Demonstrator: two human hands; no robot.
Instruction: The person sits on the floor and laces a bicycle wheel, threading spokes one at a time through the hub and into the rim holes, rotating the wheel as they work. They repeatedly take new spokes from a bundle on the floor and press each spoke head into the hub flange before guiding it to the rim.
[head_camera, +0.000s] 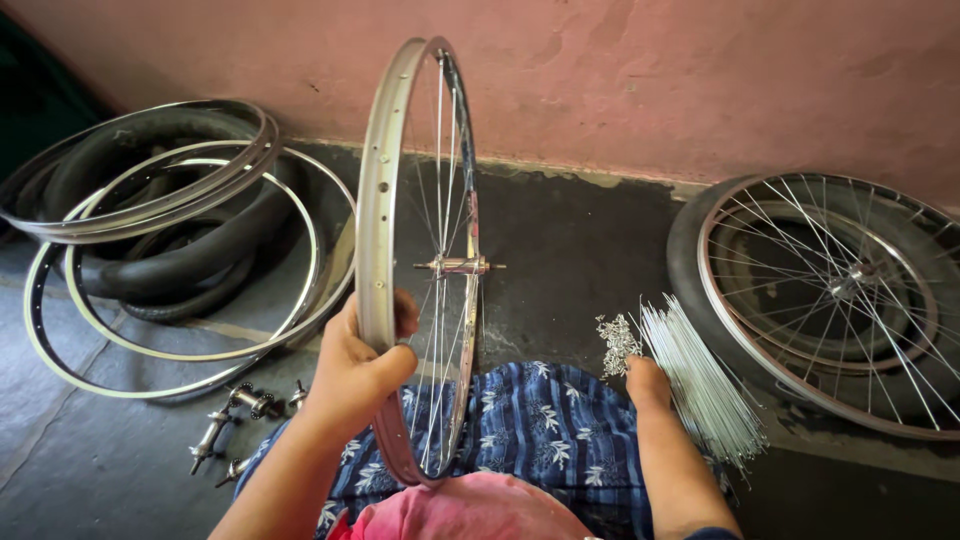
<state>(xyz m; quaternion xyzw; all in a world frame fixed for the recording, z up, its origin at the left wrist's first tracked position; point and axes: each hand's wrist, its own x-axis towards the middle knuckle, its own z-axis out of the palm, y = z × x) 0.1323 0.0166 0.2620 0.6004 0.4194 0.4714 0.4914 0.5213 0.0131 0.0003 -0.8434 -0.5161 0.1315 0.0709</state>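
Observation:
My left hand (358, 368) grips the near rim of a silver bicycle wheel (378, 200) that stands upright on edge in front of me, its lower part resting on my lap. Its hub (455, 266) sits at the centre, with thin spokes running out to the rim. My right hand (647, 385) is down on the floor to the right, fingers curled at the near end of a bundle of loose silver spokes (700, 385). A small heap of spoke nipples (619, 342) lies just left of that bundle. Whether the right hand holds a spoke is hidden.
At left lies a stack of bare rims (150, 215) and black tyres (185, 265). Loose hubs (230, 420) lie near my left knee. A spoked wheel on a tyre (830, 290) lies at right. A pink wall (650, 80) runs behind.

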